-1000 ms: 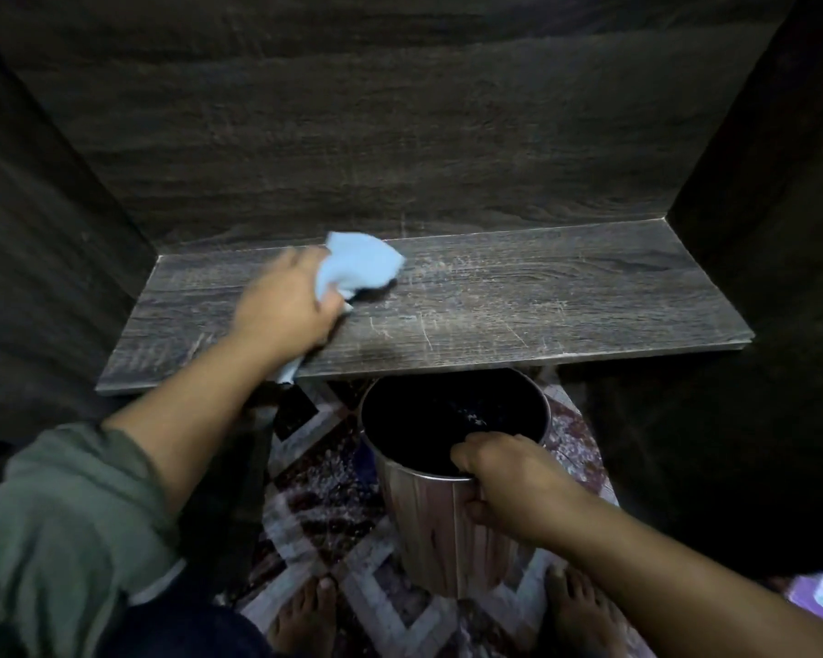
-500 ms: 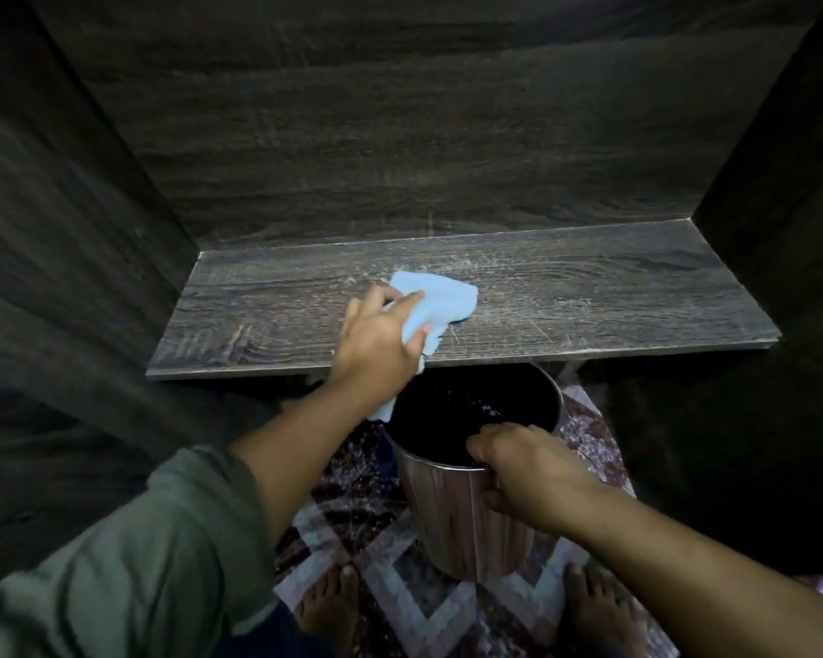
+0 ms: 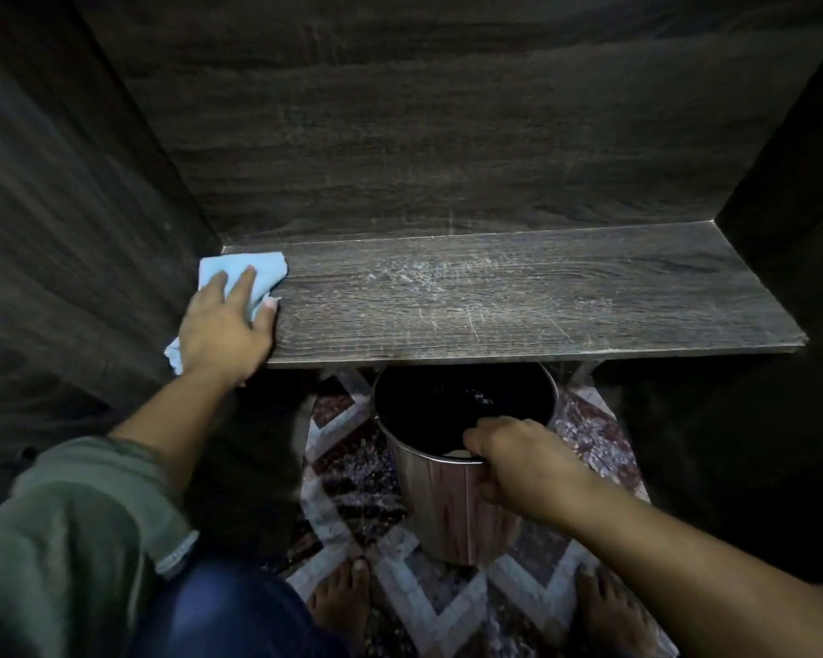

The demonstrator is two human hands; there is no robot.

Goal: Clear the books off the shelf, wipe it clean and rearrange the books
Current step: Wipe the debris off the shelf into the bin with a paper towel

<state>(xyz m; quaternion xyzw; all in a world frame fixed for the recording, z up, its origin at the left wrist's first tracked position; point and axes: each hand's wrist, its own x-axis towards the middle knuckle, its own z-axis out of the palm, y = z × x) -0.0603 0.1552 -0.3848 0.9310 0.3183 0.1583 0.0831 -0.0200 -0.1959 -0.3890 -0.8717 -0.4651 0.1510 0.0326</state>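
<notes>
**A:** Status?

**B:** I see no books on the shelf [image 3: 519, 306]. The bin [image 3: 447, 510] stands below its front edge, right grip [image 3: 523, 463] clenched on the rim. Left grip [image 3: 224, 334], fingers flat, presses the cloth [image 3: 262, 268] into the shelf's left rear corner.

**A:** Risk?

**B:** Dust [image 3: 424, 277] at shelf centre could miss the bin if swept off-line.

A dark grey-brown wood-grain back panel [image 3: 447, 135] fills the upper view, faintly scratched near its lower edge. A matching left side panel [image 3: 67, 206] and a darker, shadowed right side panel [image 3: 804, 182] meet it at angles. Below, a maroon rug with pale zigzag bands [image 3: 352, 467] covers the floor. The light is dim.
</notes>
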